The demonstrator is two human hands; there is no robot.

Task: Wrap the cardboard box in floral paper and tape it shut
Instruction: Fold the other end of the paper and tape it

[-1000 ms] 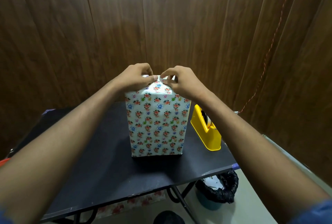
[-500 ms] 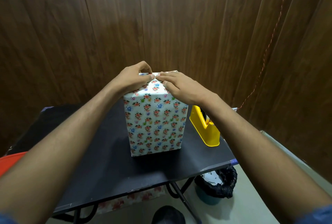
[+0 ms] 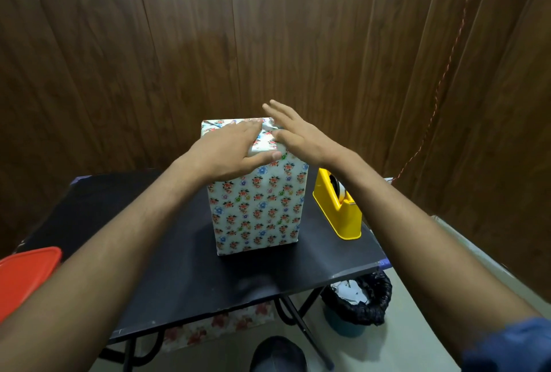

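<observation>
A tall box wrapped in white floral paper (image 3: 258, 210) stands upright on the black table (image 3: 185, 276). My left hand (image 3: 229, 148) lies flat on the box's top, fingers straight, thumb along the front top edge. My right hand (image 3: 295, 136) is flat too, its thumb touching the folded paper on top while its straight fingers point up and away past the back edge. Between the hands a bit of the folded top paper shows. A yellow tape dispenser (image 3: 338, 207) stands just right of the box.
An orange-red lid or container (image 3: 25, 276) sits at the left edge. Below the table's right corner is a bin with a black liner (image 3: 362, 303). Floral paper (image 3: 220, 327) shows under the table. A wooden wall stands close behind.
Both hands went from pinching the paper folds at the top to lying flat with straight fingers. The left hand slid over the top; the right hand's fingers lifted.
</observation>
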